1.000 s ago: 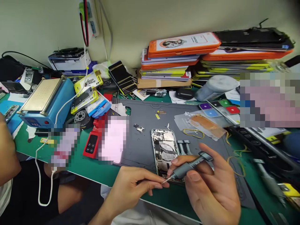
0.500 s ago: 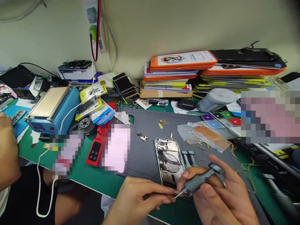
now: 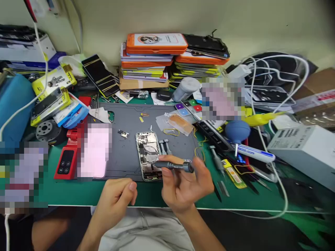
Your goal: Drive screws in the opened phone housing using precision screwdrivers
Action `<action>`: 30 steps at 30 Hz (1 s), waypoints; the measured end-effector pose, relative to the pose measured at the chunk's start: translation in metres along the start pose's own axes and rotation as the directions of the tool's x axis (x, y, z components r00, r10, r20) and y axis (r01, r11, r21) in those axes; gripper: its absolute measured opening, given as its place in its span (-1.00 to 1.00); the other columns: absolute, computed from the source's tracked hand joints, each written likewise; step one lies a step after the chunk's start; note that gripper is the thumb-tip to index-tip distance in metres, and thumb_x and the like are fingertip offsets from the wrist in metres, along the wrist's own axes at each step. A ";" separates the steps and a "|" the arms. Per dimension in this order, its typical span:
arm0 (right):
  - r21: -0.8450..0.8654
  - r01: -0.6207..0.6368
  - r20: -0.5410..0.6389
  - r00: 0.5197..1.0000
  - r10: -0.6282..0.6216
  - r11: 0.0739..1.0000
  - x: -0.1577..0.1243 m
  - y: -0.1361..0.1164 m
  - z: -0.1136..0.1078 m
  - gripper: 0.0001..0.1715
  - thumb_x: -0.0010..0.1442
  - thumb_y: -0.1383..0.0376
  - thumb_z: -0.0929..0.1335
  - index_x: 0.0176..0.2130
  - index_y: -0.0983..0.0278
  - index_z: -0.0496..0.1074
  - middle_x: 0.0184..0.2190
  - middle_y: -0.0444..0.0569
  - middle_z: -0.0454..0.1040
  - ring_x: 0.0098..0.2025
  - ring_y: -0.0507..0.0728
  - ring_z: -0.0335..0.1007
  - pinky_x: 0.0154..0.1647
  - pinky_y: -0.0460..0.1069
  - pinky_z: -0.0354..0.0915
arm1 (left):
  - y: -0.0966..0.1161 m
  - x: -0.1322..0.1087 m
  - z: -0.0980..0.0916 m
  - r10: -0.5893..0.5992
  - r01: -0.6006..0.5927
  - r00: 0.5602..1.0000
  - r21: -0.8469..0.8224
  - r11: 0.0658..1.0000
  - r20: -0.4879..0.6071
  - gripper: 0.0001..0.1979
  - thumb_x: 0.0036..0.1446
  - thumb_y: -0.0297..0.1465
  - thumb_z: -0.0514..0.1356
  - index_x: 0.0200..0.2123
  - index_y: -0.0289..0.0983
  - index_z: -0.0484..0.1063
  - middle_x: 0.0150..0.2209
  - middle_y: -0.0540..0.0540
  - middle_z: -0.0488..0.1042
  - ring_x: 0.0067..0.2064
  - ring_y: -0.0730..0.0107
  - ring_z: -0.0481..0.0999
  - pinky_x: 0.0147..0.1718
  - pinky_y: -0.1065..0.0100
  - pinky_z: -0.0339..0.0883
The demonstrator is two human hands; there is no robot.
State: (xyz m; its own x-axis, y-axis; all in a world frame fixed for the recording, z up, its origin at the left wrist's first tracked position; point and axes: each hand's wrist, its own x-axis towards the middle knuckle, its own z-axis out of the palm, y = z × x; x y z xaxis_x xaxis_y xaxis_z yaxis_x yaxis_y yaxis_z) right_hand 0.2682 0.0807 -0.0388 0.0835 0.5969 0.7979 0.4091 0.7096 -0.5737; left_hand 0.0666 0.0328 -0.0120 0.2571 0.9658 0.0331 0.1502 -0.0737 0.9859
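- R hand (image 3: 187, 184) gripping the screwdriver (image 3: 171, 166), fingers wrapped on it, lying roughly level; tip end over the phone's near R part, touching or above, can't tell.
- L hand (image 3: 117, 197) curled up at the near edge, thumb on fingers, closed; anything tiny inside, can't tell.
- Here's the opened phone (image 3: 149, 141), flat on the gray mat (image 3: 124, 160), insides up, ctr of the bench; R hand & screwdriver block its near R corner.
- Just R of phone: spare screwdrivers (image 3: 164, 145), partly behind the R hand.
- Far L of phone: a small loose part (image 3: 123, 134), clear of it.
- Far R on mat: rubber band (image 3: 171, 135), then orange sheet (image 3: 180, 124).
- L side, red gadget (image 3: 65, 164) w/ buttons, next to a blurred pink screen (image 3: 94, 150).
- R side's crowded: blue air blower (image 3: 237, 131), marker pen (image 3: 255, 153), yellow packet (image 3: 235, 174), white cable (image 3: 280, 184) looping past, big white box (image 3: 309, 150) beyond.
- Far ctr, along the wall: stacked boxes (image 3: 157, 41), jar (image 3: 185, 89) in front, R.
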 end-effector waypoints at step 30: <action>-0.160 0.085 0.212 0.976 -0.050 0.983 0.007 -0.003 -0.002 -0.22 0.47 0.41 0.43 0.54 0.16 0.24 0.01 0.12 0.71 -0.04 0.22 0.74 -0.12 0.12 0.72 | 0.006 0.005 0.002 0.026 -0.032 0.998 0.102 0.994 0.062 -0.47 0.66 -0.30 0.03 -0.48 -0.23 0.28 -0.55 0.10 0.35 -0.51 0.56 0.29 -0.46 0.43 0.11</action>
State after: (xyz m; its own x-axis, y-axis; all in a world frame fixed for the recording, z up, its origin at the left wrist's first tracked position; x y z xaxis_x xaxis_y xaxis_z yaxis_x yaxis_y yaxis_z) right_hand 0.2694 0.0818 -0.0308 -0.1317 0.6263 0.7684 0.5550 0.6888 -0.4663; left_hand 0.0705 0.0364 -0.0067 0.3198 0.9463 0.0485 0.2384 -0.1299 0.9624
